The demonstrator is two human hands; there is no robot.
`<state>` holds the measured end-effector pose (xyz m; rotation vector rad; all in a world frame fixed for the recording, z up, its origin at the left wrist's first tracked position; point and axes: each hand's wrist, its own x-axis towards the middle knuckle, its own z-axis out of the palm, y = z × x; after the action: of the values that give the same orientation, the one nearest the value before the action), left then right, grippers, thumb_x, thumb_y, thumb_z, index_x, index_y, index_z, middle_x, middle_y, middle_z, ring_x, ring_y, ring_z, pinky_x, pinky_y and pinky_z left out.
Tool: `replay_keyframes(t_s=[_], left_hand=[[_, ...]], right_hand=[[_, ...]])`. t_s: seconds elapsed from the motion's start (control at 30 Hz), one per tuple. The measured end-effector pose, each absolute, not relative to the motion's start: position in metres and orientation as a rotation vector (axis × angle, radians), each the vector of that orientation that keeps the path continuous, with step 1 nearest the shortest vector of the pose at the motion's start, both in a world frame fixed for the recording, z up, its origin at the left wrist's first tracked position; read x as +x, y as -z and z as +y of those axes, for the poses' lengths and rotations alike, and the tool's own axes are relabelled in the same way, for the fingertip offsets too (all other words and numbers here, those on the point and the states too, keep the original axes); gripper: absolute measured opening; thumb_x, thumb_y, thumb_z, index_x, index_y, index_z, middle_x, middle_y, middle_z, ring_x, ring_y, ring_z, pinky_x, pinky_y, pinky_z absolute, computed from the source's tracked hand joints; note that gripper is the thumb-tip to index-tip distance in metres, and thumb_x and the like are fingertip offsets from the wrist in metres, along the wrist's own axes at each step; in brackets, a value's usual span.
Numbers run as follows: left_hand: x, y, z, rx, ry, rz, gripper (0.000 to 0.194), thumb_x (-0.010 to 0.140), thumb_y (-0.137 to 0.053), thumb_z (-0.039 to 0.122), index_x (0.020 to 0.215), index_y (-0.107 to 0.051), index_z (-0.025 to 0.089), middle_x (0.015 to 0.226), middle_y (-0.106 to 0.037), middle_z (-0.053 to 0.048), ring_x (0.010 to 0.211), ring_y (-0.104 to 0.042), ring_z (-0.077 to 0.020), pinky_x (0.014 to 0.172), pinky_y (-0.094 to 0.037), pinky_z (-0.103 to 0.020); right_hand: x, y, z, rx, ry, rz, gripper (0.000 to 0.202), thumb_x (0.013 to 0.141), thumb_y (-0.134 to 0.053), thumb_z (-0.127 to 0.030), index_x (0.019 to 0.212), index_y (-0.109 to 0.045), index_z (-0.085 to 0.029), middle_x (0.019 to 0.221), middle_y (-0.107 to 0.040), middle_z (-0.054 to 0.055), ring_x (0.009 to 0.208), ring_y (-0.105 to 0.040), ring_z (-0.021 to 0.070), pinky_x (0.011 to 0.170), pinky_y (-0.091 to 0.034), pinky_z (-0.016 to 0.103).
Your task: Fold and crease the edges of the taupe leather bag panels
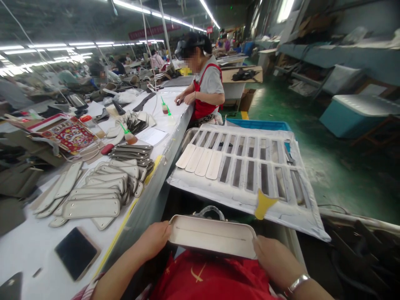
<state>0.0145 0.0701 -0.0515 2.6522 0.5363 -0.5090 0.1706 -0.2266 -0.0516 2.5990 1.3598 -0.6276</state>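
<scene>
Both-handed: left hand [155,239] and right hand [275,260] fingers closed on ends of beige panel [211,234].

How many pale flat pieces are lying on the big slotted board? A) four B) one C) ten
A: four pale pieces lie side by side at the near-left end of the slotted board, while both hands, left hand and right hand, hold another flat piece.

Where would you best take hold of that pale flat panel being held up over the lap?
Probably by its two short rounded ends, one from each side, as the left hand and right hand do. The pale panel is long, thin and flat, so gripping both ends likely keeps it level.
</scene>
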Motion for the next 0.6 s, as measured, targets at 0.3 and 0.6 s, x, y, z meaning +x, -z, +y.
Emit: replay_keyframes(t_s=[0.3, 0.6], left_hand=[[0.004, 0.046, 0.070, 2.243, 0.426, 0.679, 0.057, 0.088, -0.006, 0.051, 0.075, -0.050, 0.016, 0.068, -0.059, -0.005, 0.061, -0.058, -0.0179, 0.049, -0.041, -0.025], [0.019, 0.047, 0.062, 2.814, 0.638, 0.569, 0.038, 0.088, -0.020, 0.028, 0.081, -0.055, 0.013, 0.085, -0.065, -0.015, 0.081, -0.061, -0.0262, 0.071, -0.042, -0.037]], right_hand=[[0.159, 0.045, -0.231, 2.858, 0.661, 1.044, 0.031, 0.090, -0.032, -0.023, 0.081, -0.060, -0.012, 0.075, -0.063, 0.012, 0.072, -0.063, 0.0234, 0.060, -0.042, 0.031], [0.162, 0.049, -0.227, 2.774, 0.679, 1.092, 0.030, 0.082, -0.031, -0.007, 0.080, -0.061, -0.010, 0.075, -0.062, 0.015, 0.070, -0.063, 0.0275, 0.056, -0.043, 0.034]])
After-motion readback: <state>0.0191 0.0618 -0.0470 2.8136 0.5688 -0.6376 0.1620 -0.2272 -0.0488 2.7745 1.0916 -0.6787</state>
